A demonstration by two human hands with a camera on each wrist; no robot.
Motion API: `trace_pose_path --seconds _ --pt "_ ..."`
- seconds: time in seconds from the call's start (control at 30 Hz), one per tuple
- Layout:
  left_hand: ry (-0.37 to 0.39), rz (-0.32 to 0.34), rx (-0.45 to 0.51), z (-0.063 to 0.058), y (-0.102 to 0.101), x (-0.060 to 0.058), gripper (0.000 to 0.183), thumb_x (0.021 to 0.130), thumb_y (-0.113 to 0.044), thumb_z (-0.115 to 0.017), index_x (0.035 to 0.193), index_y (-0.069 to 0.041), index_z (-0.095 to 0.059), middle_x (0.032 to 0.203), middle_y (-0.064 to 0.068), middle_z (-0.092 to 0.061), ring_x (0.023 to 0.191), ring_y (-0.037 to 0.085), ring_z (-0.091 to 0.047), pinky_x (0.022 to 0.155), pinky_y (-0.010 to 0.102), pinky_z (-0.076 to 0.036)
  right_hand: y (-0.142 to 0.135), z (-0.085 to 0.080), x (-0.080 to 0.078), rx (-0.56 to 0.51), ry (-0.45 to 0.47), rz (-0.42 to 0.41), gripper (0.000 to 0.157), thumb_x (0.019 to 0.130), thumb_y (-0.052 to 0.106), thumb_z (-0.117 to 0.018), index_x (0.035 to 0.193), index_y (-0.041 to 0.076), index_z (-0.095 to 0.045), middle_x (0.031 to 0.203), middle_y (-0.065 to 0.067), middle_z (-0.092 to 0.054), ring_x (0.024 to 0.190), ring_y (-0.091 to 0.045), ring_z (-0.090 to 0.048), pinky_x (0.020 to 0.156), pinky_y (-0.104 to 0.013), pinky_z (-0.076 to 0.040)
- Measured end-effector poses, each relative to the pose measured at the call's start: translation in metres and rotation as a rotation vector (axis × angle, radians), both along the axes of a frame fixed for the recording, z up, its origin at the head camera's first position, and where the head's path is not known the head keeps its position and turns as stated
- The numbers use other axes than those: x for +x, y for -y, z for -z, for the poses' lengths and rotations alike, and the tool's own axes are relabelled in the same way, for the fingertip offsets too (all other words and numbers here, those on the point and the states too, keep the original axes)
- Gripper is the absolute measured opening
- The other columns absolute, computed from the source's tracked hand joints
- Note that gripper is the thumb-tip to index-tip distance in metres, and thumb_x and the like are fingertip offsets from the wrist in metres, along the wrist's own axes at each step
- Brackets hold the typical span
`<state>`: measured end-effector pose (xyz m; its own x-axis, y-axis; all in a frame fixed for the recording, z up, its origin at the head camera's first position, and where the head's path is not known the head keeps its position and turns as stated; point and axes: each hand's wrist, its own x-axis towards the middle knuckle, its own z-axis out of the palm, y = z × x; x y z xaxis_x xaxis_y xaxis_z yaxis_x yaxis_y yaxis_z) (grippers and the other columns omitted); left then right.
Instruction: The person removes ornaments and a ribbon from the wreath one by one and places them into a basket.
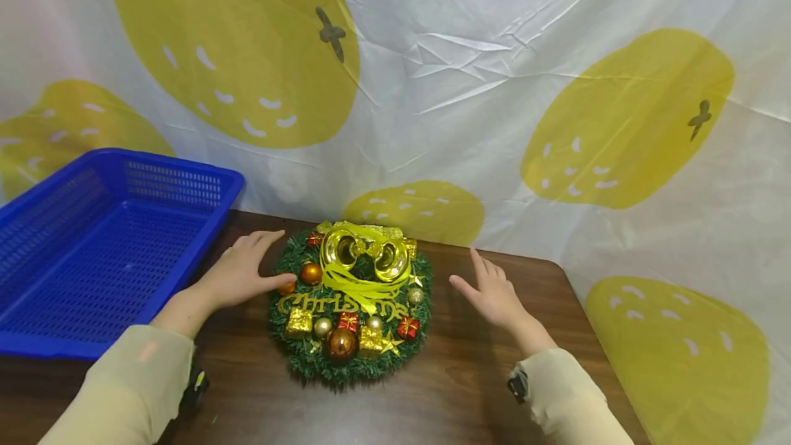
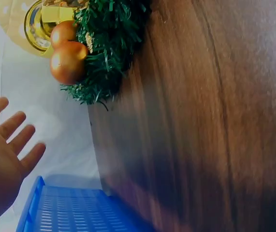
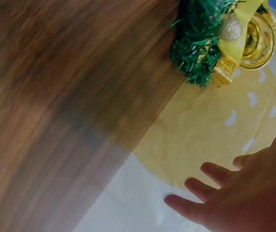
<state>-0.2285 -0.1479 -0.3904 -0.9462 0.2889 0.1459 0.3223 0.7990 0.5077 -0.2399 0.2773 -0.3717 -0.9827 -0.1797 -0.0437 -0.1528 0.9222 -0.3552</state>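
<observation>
A green Christmas wreath (image 1: pixel 395 356) lies on the brown table, trimmed with gold bells (image 1: pixel 392 259), a yellow ribbon (image 1: pixel 355 283), baubles (image 1: pixel 342 345), small gift boxes and gold "Christmas" lettering. To its left my left hand (image 1: pixel 244 270) is held with fingers spread, the thumb overlapping the wreath's edge in the head view. My right hand (image 1: pixel 492 294) hovers on the other side, apart from the wreath, its fingers extended and nothing in it. In the left wrist view, two orange baubles (image 2: pixel 69 63) show at the wreath's edge; the right wrist view shows a silvery bauble (image 3: pixel 231 27) and one bell.
A blue plastic basket (image 1: pixel 213 225) with slotted walls stands at the left, close to my left forearm. Behind the table (image 1: pixel 469 369) hangs a white cloth (image 1: pixel 457 88) printed with yellow fruit. The table's right edge runs beyond my right hand.
</observation>
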Motion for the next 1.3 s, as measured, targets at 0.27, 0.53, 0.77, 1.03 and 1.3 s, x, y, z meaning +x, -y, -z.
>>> trace_pose_path --seconds 0.27,0.53,0.77,1.03,1.3 --pt "0.061 0.003 0.101 0.007 -0.004 0.000 0.087 0.079 -0.051 -0.069 0.141 -0.002 -0.033 0.139 0.024 -0.038 0.124 0.043 -0.041 0.097 0.059 -0.038 0.010 0.002 -0.002 -0.407 0.250 0.095 0.089 0.092 0.049 -0.051 0.151 0.006 0.000 0.153 -0.026 -0.014 0.137 -0.045 -0.023 0.104 -0.057 -0.034" --pt "0.103 -0.020 0.185 0.013 -0.003 0.000 0.073 0.079 -0.044 -0.071 0.131 -0.001 -0.042 0.124 0.022 -0.047 0.107 0.033 -0.053 0.086 0.049 -0.047 0.023 0.014 -0.002 -0.819 0.416 0.204 0.075 0.094 0.029 -0.054 0.147 -0.005 -0.011 0.145 -0.030 -0.026 0.126 -0.047 -0.040 0.089 -0.049 -0.050" --pt "0.139 -0.021 0.237 0.017 -0.002 0.000 0.061 0.082 -0.036 -0.070 0.124 0.001 -0.046 0.121 0.024 -0.048 0.100 0.030 -0.055 0.079 0.043 -0.049 0.033 0.027 -0.001 -0.907 0.496 0.250 0.063 0.096 0.025 -0.050 0.140 -0.012 -0.024 0.136 -0.035 -0.034 0.122 -0.046 -0.046 0.087 -0.043 -0.053" --pt "0.146 -0.010 0.244 0.025 -0.005 0.001 0.057 0.082 -0.032 -0.071 0.122 0.002 -0.047 0.118 0.023 -0.049 0.094 0.027 -0.053 0.076 0.039 -0.047 0.041 0.042 0.004 -0.906 0.558 0.326 0.049 0.093 0.023 -0.055 0.128 -0.010 -0.042 0.095 -0.011 -0.049 0.084 -0.022 -0.060 0.076 -0.035 -0.057" --pt "0.112 0.005 0.235 0.032 -0.009 -0.001 0.053 0.079 -0.028 -0.074 0.117 0.002 -0.051 0.105 0.018 -0.054 0.086 0.023 -0.052 0.074 0.035 -0.045 0.046 0.047 0.008 -0.918 0.536 0.376 0.050 0.091 0.018 -0.059 0.128 -0.011 -0.043 0.096 -0.012 -0.045 0.084 -0.022 -0.054 0.074 -0.033 -0.057"
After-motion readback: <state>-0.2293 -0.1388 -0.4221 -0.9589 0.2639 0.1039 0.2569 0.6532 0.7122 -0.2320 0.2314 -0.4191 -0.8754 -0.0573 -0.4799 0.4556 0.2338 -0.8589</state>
